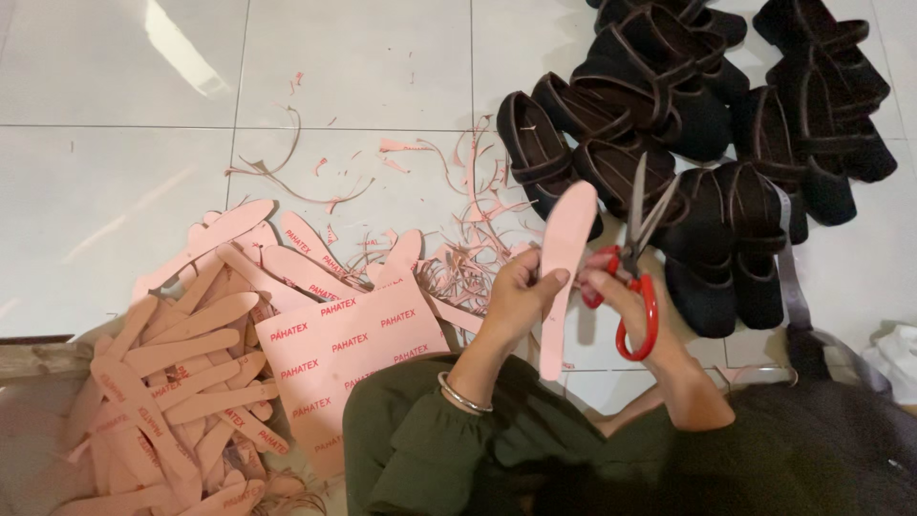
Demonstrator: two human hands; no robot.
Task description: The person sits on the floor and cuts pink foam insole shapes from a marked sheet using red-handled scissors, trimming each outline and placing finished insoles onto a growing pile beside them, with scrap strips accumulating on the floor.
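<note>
A large heap of pale pink, sole-shaped cut insoles (181, 382) lies on the white tiled floor (115, 172) at the lower left of the frame, so much of the cutting looks done. A flat pink sheet of uncut insole board (349, 349) beside the heap, at lower centre, suggests more is left. Thin curled pink trimmings (468, 239) are scattered across the tiles above it.

At centre frame the left hand (521, 296) is raised from a dark green sleeve, a metal bangle (463, 392) at the wrist. Its grip is clamped on a long pink insole (564, 268), thumb on the near face, holding it upright. Just right of it the right hand (630, 301) has fingers through the loops of red-handled scissors (635, 277), closed around them. The steel blades stand slightly apart, pointing up beside the insole's edge. A cluster of black strapped shoes (707, 124) sits at the upper right.
</note>
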